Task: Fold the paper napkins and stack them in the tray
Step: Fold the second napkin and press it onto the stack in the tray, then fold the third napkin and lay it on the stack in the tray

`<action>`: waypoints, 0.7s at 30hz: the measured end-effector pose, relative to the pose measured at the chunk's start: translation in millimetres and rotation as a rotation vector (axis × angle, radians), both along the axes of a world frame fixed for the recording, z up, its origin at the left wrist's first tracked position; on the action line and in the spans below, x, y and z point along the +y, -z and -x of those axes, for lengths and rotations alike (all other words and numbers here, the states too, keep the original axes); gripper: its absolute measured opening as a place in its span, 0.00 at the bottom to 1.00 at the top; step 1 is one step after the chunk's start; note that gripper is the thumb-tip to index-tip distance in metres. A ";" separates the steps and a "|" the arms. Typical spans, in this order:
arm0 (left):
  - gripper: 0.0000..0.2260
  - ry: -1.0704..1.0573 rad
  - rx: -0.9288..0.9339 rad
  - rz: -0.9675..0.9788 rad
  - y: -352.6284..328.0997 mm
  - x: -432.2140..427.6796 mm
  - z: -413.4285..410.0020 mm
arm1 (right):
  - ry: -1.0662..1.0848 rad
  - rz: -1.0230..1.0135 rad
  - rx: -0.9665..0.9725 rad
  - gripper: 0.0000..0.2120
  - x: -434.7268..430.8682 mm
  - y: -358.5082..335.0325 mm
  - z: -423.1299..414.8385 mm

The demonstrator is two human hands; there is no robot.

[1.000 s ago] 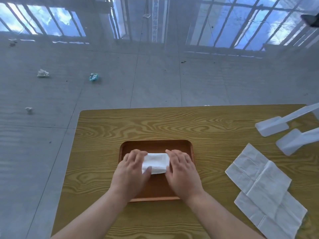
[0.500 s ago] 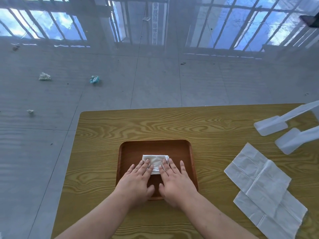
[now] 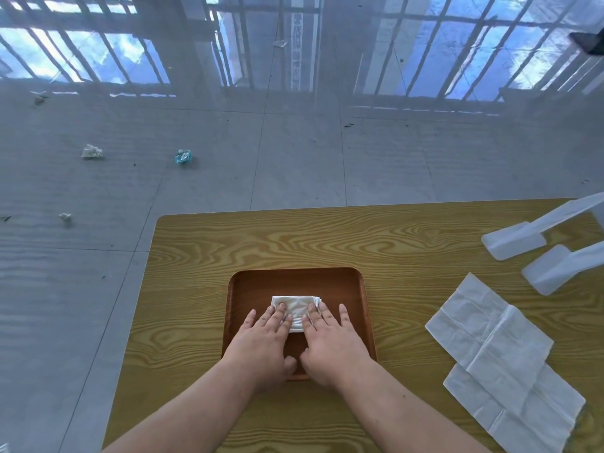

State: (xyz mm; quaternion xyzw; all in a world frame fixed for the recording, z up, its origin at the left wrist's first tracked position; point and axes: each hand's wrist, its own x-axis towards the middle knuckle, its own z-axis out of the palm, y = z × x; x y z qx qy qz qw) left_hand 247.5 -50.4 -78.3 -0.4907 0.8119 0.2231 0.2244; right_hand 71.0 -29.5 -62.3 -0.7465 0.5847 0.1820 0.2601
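Note:
A small folded white napkin (image 3: 295, 306) lies in the middle of a brown wooden tray (image 3: 353, 289) on the table. My left hand (image 3: 261, 341) lies flat with fingers spread, its fingertips on the napkin's near left edge. My right hand (image 3: 330, 338) lies flat the same way, fingertips on the napkin's near right edge. The palms cover the tray's near part. Two unfolded white napkins (image 3: 490, 331) (image 3: 513, 407) lie overlapping on the table to the right.
The wood-grain table (image 3: 294, 237) ends at a far edge and a left edge over a grey tiled floor (image 3: 98, 256) with crumpled litter. Two translucent white plastic pieces (image 3: 513, 240) (image 3: 549, 273) rest at the table's far right.
Both hands slid from the napkin's sides toward me and now lie flat with only fingertips on its near edge. The napkin looks narrower than one second ago.

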 end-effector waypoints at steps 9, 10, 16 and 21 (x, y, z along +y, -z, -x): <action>0.33 0.059 -0.070 0.102 -18.2 -16.3 11.0 | 0.120 0.065 -0.101 0.32 -2.3 -11.7 0.5; 0.30 0.073 -0.093 0.148 -22.1 -18.9 15.3 | 0.155 0.112 -0.152 0.30 -0.9 -12.8 4.2; 0.22 0.093 -0.032 0.305 -32.5 -13.8 67.3 | 0.365 0.257 -0.234 0.31 43.6 -9.7 69.4; 0.26 0.146 0.147 0.196 -32.5 7.7 148.0 | 0.635 0.241 -0.169 0.31 91.3 -5.2 162.1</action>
